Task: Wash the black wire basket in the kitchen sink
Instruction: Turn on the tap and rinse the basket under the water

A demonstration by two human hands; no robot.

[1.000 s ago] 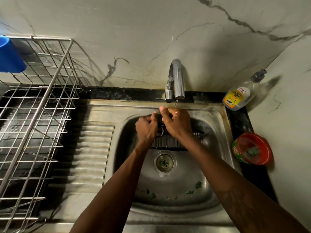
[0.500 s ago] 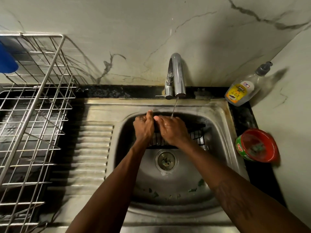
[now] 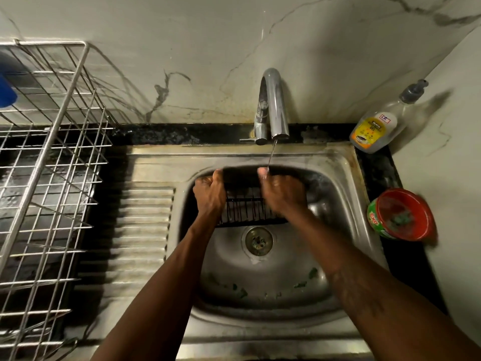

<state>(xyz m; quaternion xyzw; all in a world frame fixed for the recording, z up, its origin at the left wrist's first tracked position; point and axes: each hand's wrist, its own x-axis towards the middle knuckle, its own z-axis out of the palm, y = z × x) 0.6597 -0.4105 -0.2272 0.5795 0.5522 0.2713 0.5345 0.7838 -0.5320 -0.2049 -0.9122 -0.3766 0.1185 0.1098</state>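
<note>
The black wire basket (image 3: 247,209) stood on edge in the sink (image 3: 347,194), at the 12 o'clock end of the bowl, just above the drain (image 3: 259,241). My left hand (image 3: 209,194) was clamped round its 9 o'clock end, fingers curled over the wire. My right hand (image 3: 282,194) was curled over its upper edge towards 3 o'clock, thumb raised. The two hands were apart, with a stretch of the bars showing between them. A thin stream of water (image 3: 272,155) ran from the tap (image 3: 273,105) at 12 o'clock and struck my right thumb. Green scraps (image 3: 312,273) lay in the bowl towards 6 o'clock. A soap bottle (image 3: 374,126) leaned in the corner at 2 o'clock, a red tub (image 3: 400,214) sat on the ledge at 3 o'clock, and a steel drying rack (image 3: 52,178) stood well off at 9 o'clock.
</note>
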